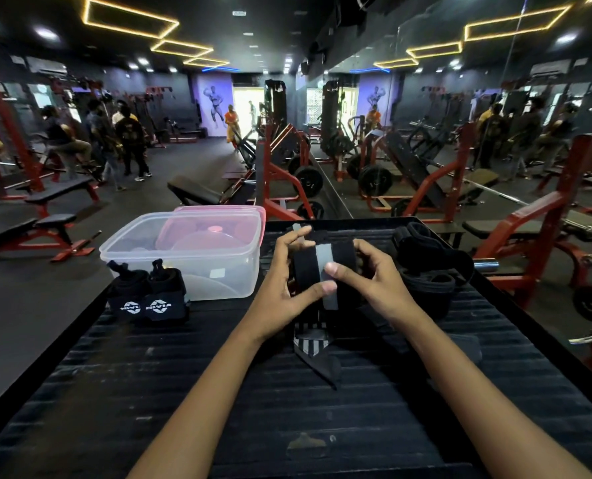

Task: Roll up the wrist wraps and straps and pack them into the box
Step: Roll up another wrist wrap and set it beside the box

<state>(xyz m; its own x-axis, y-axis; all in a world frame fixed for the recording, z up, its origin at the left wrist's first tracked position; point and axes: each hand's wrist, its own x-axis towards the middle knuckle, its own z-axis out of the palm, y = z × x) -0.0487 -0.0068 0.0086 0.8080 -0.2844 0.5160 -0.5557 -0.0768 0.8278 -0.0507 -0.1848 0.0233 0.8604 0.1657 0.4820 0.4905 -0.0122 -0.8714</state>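
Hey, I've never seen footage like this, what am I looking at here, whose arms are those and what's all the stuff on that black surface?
There is no machine here. A person wears a camera on their head, so this single picture looks forward and down at their own bare arms in a gym. The left hand and right hand together grip a black and grey wrist wrap, partly rolled, with its loose striped tail lying on the black ribbed table. To the left stands a clear plastic box, open, with its pink lid propped behind it. In front of the box sit two rolled wraps with a white logo. To the right lies a pile of black straps, not yet rolled.
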